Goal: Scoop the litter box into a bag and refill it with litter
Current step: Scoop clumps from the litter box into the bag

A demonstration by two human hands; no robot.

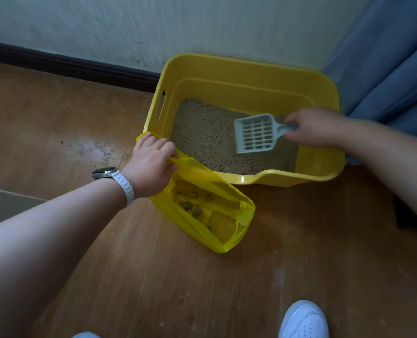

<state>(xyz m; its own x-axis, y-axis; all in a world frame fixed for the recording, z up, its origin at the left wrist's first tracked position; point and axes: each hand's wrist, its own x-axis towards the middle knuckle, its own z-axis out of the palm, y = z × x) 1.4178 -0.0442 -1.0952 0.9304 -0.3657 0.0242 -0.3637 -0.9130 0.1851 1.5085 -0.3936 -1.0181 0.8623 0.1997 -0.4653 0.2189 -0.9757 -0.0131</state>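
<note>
Right hand (317, 126) is gripping the handle of the grey slotted scoop (256, 133), fingers curled round it, and is holding the scoop's head over the litter (202, 137), near its surface; contact cannot be told. Left hand (151, 164) is pinching the rim of the yellow bag (202, 223), holding its mouth open just beside the box's low front lip. Clumps (190, 206) are lying inside the bag. The yellow litter box (227, 69) is sitting on the wooden floor (56, 123), close to the wall (105, 28), a blue curtain (385, 57) hanging at its right. Loose grains are dotting the floor left of the box.
</note>
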